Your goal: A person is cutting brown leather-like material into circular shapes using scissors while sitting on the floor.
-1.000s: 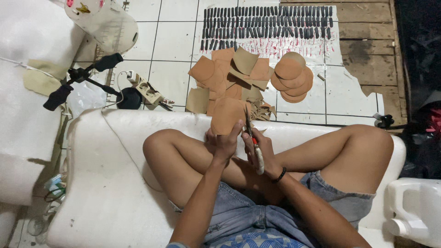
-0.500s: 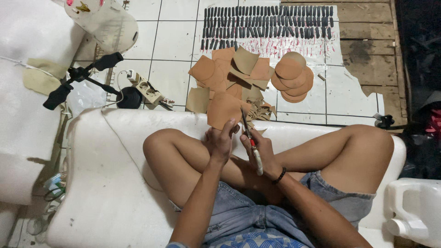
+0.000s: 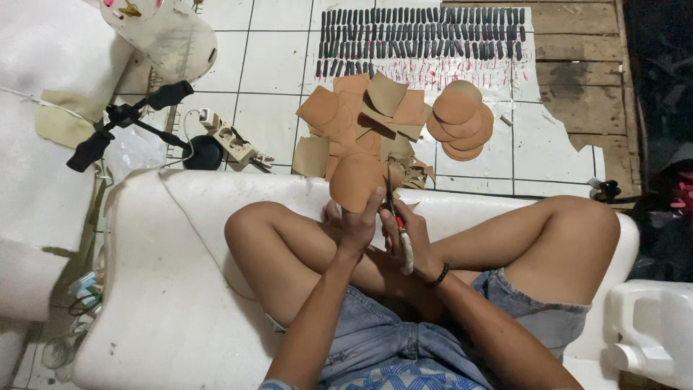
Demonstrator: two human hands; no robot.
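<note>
I sit cross-legged on a white cushion [image 3: 180, 289]. My left hand [image 3: 359, 224] holds a brown, nearly round paper piece [image 3: 356, 180] up by its lower edge. My right hand [image 3: 408, 235] grips scissors [image 3: 395, 209] with red and white handles, their blades raised against the right edge of that piece. On the tiled floor beyond my knees lies a heap of brown paper sheets and offcuts [image 3: 368, 119], and to its right a stack of cut brown discs [image 3: 460, 119].
Rows of small dark sticks [image 3: 426, 36] lie on a sheet at the far edge. A black tripod stand [image 3: 130, 123] and a power strip [image 3: 234, 141] are at the left. A white plastic jug [image 3: 650, 332] stands at the lower right, wooden boards at the upper right.
The brown piece has turned a little in my left hand and the scissors have shifted slightly along its edge. The rest stays the same.
</note>
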